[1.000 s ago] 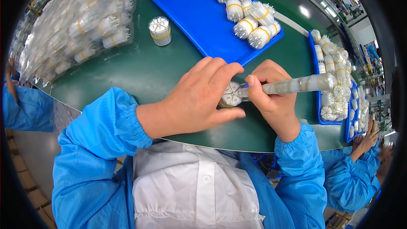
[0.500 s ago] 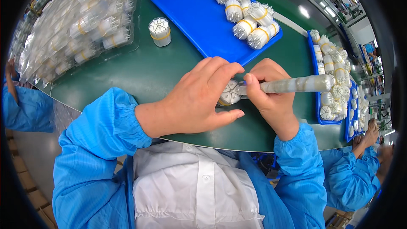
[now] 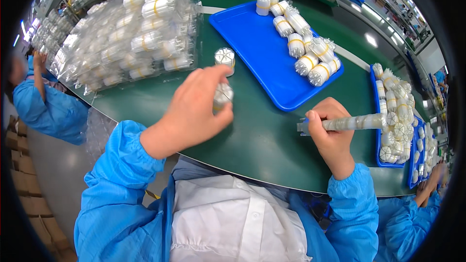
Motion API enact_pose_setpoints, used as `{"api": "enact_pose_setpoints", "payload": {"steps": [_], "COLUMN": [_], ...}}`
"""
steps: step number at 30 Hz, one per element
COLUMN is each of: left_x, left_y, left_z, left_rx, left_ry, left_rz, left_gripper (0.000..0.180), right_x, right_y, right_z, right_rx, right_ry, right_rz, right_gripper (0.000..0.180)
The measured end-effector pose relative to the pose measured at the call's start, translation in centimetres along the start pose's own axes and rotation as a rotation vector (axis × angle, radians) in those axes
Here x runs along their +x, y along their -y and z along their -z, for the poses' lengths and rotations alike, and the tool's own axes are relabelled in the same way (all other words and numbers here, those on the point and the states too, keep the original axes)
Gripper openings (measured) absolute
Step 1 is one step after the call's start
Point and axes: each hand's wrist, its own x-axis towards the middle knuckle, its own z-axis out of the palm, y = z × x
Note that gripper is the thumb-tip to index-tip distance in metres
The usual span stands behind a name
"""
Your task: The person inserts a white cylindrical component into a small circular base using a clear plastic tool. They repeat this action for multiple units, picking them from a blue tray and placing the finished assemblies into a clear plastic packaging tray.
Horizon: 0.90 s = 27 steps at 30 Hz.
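Observation:
My left hand (image 3: 191, 104) curls its thumb and fingers around a white cylindrical bundle (image 3: 223, 94) with a spoked top. The fingers hide part of its side. Just beyond it, a similar bundle (image 3: 224, 58) with a yellow band stands upright on the green table. My right hand (image 3: 335, 131) grips a pen-like tool (image 3: 357, 122) with a thick, translucent wrapped handle. The tool's narrow grey end points left, over the table and apart from any bundle.
A blue tray (image 3: 252, 48) holds several banded white bundles along its right side. Clear plastic packs (image 3: 141, 34) of bundles are stacked at the far left. Another blue tray (image 3: 378, 150), heaped with bundles, stands at the right. Co-workers in blue sleeves sit at both sides.
My left hand has carried the bundle left, away from the tool, to beside the standing bundle. My right hand keeps hold of the tool. The whole view has shifted.

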Motion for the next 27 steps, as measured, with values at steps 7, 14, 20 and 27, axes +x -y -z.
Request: {"api": "enact_pose_setpoints", "payload": {"steps": [7, 14, 20, 27], "left_x": [3.3, 5.0, 3.6, 7.2], "left_y": [2.1, 2.9, 0.6, 7.7], "left_z": [-0.8, -1.0, 4.6, 19.5], "left_rx": [0.308, 0.379, 0.091, 0.866], "left_ry": [-0.091, 0.133, -0.058, -0.248], "left_rz": [0.013, 0.114, 0.064, 0.16], "left_gripper": [0.061, 0.042, 0.046, 0.048], "right_x": [-0.2, -0.4, -0.8, -0.6], "right_y": [-0.4, -0.8, -1.5, -0.5], "right_z": [-0.7, -0.3, -0.5, -1.0], "right_rx": [-0.041, -0.075, -0.08, -0.093], "right_ry": [0.027, 0.03, 0.044, 0.059], "right_rz": [-0.007, -0.07, -0.053, -0.022], "right_gripper": [0.016, 0.017, 0.017, 0.017]}}
